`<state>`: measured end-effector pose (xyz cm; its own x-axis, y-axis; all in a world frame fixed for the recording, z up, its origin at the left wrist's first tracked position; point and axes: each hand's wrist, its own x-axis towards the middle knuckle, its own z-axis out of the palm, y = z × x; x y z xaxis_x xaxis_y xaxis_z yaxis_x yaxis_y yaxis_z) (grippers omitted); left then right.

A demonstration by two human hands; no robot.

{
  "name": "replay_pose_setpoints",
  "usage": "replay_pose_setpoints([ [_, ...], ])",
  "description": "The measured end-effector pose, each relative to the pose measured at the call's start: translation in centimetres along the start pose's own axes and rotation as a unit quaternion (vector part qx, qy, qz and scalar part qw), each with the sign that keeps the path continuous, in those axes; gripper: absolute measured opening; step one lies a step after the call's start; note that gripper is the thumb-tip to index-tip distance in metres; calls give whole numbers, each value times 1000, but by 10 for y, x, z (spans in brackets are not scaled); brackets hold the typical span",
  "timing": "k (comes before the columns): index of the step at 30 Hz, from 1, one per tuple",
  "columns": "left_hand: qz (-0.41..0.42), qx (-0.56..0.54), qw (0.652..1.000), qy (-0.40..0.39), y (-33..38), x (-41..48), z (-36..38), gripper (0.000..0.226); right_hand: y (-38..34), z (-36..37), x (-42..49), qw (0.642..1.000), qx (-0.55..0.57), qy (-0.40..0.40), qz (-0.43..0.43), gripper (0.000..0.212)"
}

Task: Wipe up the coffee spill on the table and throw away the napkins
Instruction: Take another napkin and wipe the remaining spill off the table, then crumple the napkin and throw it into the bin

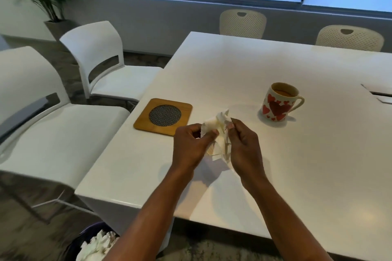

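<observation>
A crumpled white napkin [216, 127] with faint brown stains is held just above the white table [297, 165], between both hands. My left hand [189, 146] pinches its left side and my right hand [244, 146] pinches its right side. The tabletop around the hands shows no dark puddle. A dark bin [93, 243] holding several crumpled white napkins stands on the floor at the bottom left, below the table's corner.
A heart-patterned mug [277, 103] of coffee stands to the right of the hands. A wooden trivet [163, 115] with a mesh centre lies to their left. White chairs [53, 125] stand along the table's left side, two more behind it, and a potted plant at the far left.
</observation>
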<state>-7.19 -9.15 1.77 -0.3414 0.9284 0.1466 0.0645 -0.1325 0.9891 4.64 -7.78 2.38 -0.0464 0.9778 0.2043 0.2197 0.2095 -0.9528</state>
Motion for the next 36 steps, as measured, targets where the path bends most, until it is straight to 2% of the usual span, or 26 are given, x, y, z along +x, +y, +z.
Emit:
replay_pose_setpoints([
  [3, 20, 26, 999, 17, 0, -4, -8, 19, -2, 13, -7, 997, -51, -35, -53, 27],
  [6, 18, 30, 999, 8, 2, -9, -17, 25, -7, 24, -15, 993, -75, -60, -71, 38],
  [9, -37, -38, 998, -27, 6, -14, -28, 31, -15, 34, -24, 988, -84, -97, -80, 52],
  [11, -75, -92, 992, -32, 9, -18, -39, 39, -17, 40, -30, 977, -136, -132, -94, 50],
  [12, -72, -85, 993, -23, 9, -19, -45, 45, -18, 44, -34, 974, -144, -142, -103, 47],
  [13, -58, -63, 996, -10, 8, -21, -51, 46, -20, 48, -38, 975, -127, -150, -106, 45],
  [16, -32, -25, 999, 33, 5, -30, -73, 32, -26, 57, -47, 981, -34, -178, -74, 42],
  [20, 9, -15, 999, 48, 5, -39, -111, 9, -39, 67, -40, 983, -34, -166, -65, 35],
  [21, 23, -15, 998, 50, 7, -40, -121, 10, -43, 72, -36, 983, -44, -164, -67, 29],
  [24, 62, 0, 995, 75, 10, -42, -152, 21, -54, 92, -28, 972, -67, -216, -69, 37],
  [28, 139, 51, 984, 102, 10, -50, -187, 21, -66, 124, -28, 955, -13, -285, -79, 26],
  [31, 204, 162, 959, 109, 5, -64, -211, 28, -70, 151, -36, 950, 63, -305, -18, 17],
  [34, 231, 259, 931, 115, -3, -80, -235, 31, -73, 178, -46, 925, 156, -324, 122, 9],
  [36, 230, 284, 925, 107, -8, -91, -252, 34, -75, 194, -50, 907, 174, -338, 183, 10],
])
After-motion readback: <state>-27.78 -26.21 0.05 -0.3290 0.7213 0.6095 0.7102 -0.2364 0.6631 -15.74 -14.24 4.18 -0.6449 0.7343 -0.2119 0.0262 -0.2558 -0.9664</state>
